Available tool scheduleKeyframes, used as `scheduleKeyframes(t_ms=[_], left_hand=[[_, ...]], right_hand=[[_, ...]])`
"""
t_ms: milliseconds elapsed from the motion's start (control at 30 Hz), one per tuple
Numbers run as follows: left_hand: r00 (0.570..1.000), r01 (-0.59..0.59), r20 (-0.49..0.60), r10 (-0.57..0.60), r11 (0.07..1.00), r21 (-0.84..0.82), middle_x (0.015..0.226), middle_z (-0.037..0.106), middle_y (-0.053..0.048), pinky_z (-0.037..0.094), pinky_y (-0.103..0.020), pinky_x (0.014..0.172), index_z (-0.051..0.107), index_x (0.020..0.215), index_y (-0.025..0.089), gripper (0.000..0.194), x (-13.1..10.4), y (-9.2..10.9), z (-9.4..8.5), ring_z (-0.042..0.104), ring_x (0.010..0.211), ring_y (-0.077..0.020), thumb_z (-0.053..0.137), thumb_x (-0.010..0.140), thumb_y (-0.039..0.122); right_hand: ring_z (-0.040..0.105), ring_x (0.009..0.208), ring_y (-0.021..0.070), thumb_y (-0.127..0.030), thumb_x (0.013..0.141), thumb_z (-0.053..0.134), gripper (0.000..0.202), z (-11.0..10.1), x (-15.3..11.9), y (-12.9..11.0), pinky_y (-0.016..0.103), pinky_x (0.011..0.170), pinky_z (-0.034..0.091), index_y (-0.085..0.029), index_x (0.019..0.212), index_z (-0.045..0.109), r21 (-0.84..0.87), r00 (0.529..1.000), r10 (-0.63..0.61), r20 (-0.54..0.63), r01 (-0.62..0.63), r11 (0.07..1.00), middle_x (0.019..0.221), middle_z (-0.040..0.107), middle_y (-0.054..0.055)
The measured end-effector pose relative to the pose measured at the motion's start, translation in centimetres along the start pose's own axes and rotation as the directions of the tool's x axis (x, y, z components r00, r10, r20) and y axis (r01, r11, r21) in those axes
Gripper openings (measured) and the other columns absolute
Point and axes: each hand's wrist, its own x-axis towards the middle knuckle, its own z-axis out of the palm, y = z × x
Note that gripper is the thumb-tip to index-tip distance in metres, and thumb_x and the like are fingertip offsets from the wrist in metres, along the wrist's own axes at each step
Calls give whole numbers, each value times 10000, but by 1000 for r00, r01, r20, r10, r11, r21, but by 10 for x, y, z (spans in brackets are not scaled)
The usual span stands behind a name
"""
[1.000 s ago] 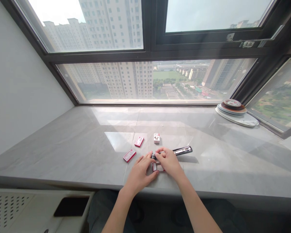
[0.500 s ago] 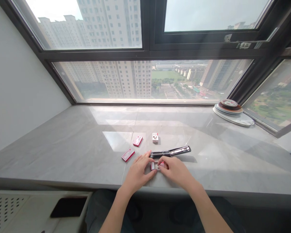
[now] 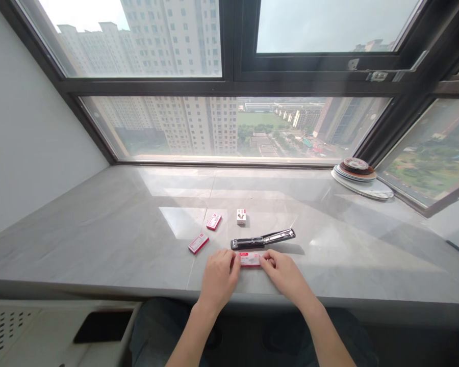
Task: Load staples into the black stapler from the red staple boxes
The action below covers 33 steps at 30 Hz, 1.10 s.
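Near the front of the grey counter lies a small red-and-white staple box [image 3: 249,259], gripped at both ends. My left hand [image 3: 221,274] pinches its left end with curled fingers, partly hiding it. At the other end, the thumb and fingers of my right hand [image 3: 281,270] are closed on the box's edge. Just behind the box a black stapler [image 3: 248,243] lies opened out, its metal rail showing. Farther left are two similar red-and-white boxes, one nearer [image 3: 198,243] and one behind it [image 3: 214,221]. A small white-and-red box [image 3: 241,217] stands behind the stapler.
The grey stone counter [image 3: 110,224] runs up to a dark-framed window [image 3: 229,164]. In its back right corner sits a stack of plates [image 3: 355,176]. Below the counter's front edge, at the lower left, is a pale cabinet-like surface with a dark recess [image 3: 103,326].
The staple box was partly open, with my right fingers at its inside; now its printed top shows shut. My left hand has turned to hold its end, and my right hand has shifted right.
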Motion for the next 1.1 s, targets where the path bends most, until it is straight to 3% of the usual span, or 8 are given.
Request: scheduleKeyframes(t_ms=[133, 200, 300, 400, 567, 800, 967, 1100], left_hand=[[1000, -18, -14, 18, 1000, 8, 972, 645, -36, 467, -338, 800, 659, 1207, 304, 260, 3, 3, 2, 639, 905, -217, 466, 1050, 378], [1000, -30, -7, 30, 999, 33, 1009, 639, -43, 472, -351, 821, 629, 1305, 321, 312, 5, 3, 6, 642, 940, -228, 488, 1040, 404], [1000, -13, 11, 12, 998, 56, 1021, 635, -45, 469, -362, 833, 617, 1336, 323, 338, 7, 2, 11, 637, 968, -235, 484, 1041, 421], [1000, 0, 19, -1, 998, 63, 1035, 639, -44, 461, -370, 843, 615, 1336, 328, 344, 7, 2, 13, 629, 990, -241, 483, 1039, 441], [999, 19, 40, -23, 995, 94, 1016, 633, -38, 446, -363, 824, 617, 1333, 335, 345, 7, 3, 11, 619, 993, -244, 541, 997, 354], [998, 9, 55, -16, 992, 129, 952, 604, -35, 437, -352, 797, 647, 1267, 330, 313, 2, 7, 3, 606, 950, -240, 574, 963, 350], [994, -98, 51, 91, 983, 156, 979, 605, -47, 437, -368, 785, 664, 1217, 320, 359, 0, 17, 10, 587, 926, -247, 725, 873, 398], [985, -171, 42, 167, 974, 147, 975, 603, -47, 446, -374, 804, 702, 1048, 308, 180, 2, 15, 11, 576, 953, -243, 737, 875, 344]], right_hand=[[480, 410, 140, -638, 893, 583, 499, -25, 5, 27, 258, 421, 337, -208, 1145, 587, 207, 966, 254, 40, -257, 944, 578, 538, -61], [493, 411, 137, -662, 837, 661, 712, -43, 11, 37, 250, 395, 344, -210, 1356, 480, 327, 958, 286, 20, -277, 904, 645, 577, -56], [434, 429, 89, -646, 767, 760, 827, -65, 26, 34, 230, 400, 328, -221, 1414, 468, 458, 981, 192, 0, -170, 873, 738, 608, -34], [417, 492, 86, -646, 745, 790, 676, -73, 47, 15, 231, 438, 327, -197, 1222, 622, 493, 999, 11, 36, -27, 869, 712, 586, -28], [417, 580, 105, -638, 695, 827, 521, -50, 78, -19, 247, 531, 337, -198, 920, 662, 361, 975, -215, 47, 184, 914, 649, 510, -57], [446, 570, 112, -604, 783, 765, 394, -10, 91, -40, 252, 570, 270, -239, 920, 707, -84, 928, -355, 113, 365, 927, 601, 482, -76], [516, 586, 129, -566, 845, 716, 346, -6, 91, -37, 249, 577, 263, -254, 989, 680, -219, 928, -351, 123, 370, 903, 623, 564, -65], [532, 591, 131, -570, 861, 694, 338, -7, 90, -32, 247, 575, 273, -257, 982, 653, -226, 942, -326, 77, 335, 915, 632, 566, -68]])
